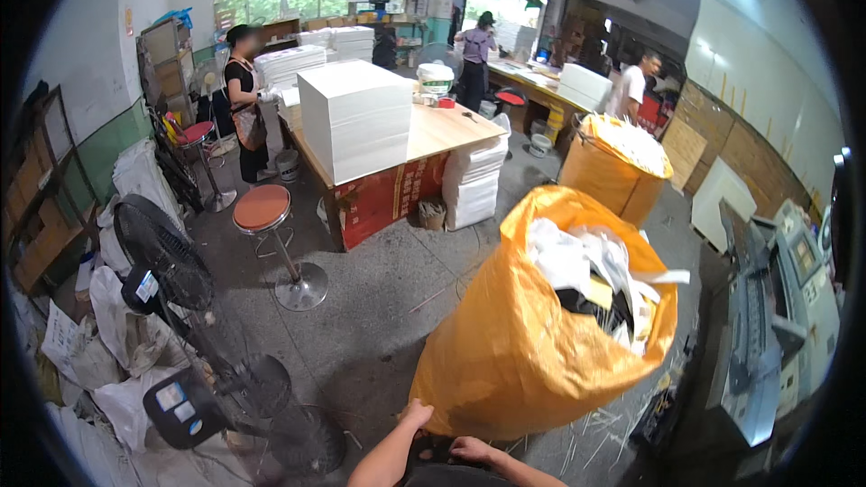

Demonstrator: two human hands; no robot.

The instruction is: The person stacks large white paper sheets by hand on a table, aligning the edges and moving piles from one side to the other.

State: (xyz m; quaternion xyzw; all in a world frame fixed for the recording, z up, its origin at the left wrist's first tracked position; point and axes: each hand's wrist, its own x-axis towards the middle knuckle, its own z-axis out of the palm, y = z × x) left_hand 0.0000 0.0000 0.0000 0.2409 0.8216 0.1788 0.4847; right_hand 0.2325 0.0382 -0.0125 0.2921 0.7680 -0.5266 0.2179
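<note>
A big orange woven sack (505, 334), full of white paper scraps (564, 257) and some black and yellow pieces, tilts in front of me with its mouth toward the right. At its lower left edge, my left hand (417, 417) is closed on the sack's fabric. My right hand (471, 451) sits just below the bottom of the sack, close to my body, with its fingers curled. Whatever lies in those fingers is hidden.
Two black fans (162, 252) stand at left by white sacks (126, 334). A red stool (262, 207) is ahead, near a table (451, 126) bearing a paper stack (356, 117). Another orange sack (604, 180) stands behind; a machine (767, 325) is at right. Three people work farther off.
</note>
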